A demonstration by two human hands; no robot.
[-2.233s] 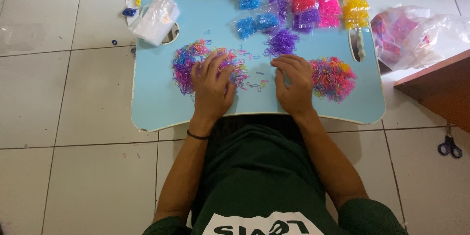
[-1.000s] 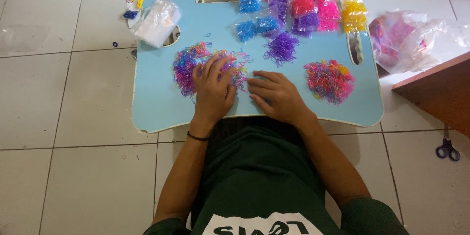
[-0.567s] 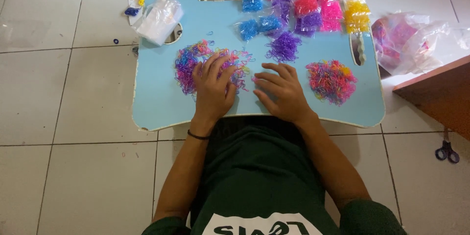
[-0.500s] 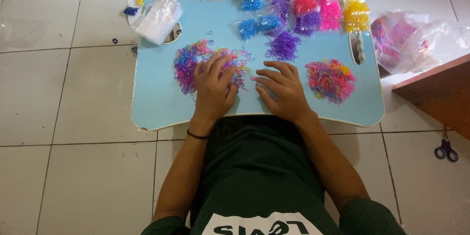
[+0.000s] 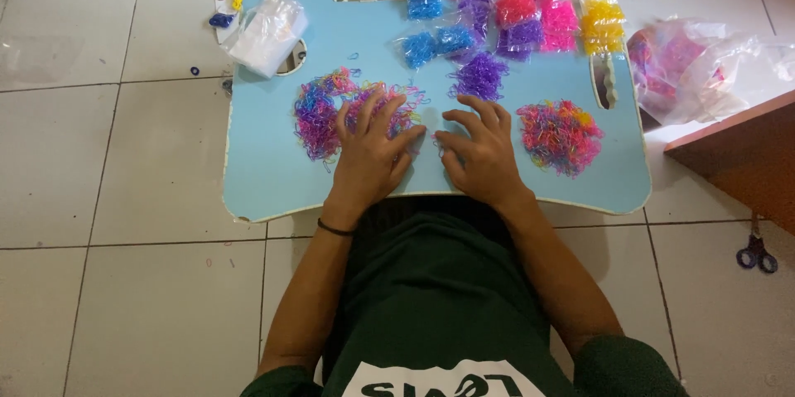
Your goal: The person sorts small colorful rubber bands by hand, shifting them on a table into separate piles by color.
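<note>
Bands: mixed pile (image 5: pixel 331 111) of tiny coloured loops, left-centre on the blue tray (image 5: pixel 265 173).
Left hand (image 5: pixel 368 157): flat, fingers spread, fingertips resting on the pile's right part; holding nothing that I can see.
Right hand (image 5: pixel 480 153): flat on bare tray just beside it, fingers fanned, nothing pinched.
Handling: these look feather-light, soft and springy, likely to tangle and cling; best pinched one loop at a time at the pile's loose edge.
Nearby: purple heap (image 5: pixel 478 76) just past the right fingertips, second mixed pile (image 5: pixel 559 136) further right.
Back row: sorted bags (image 5: pixel 530 8), blue, purple, pink and yellow.
Floor: scissors (image 5: pixel 755 252) well apart.
</note>
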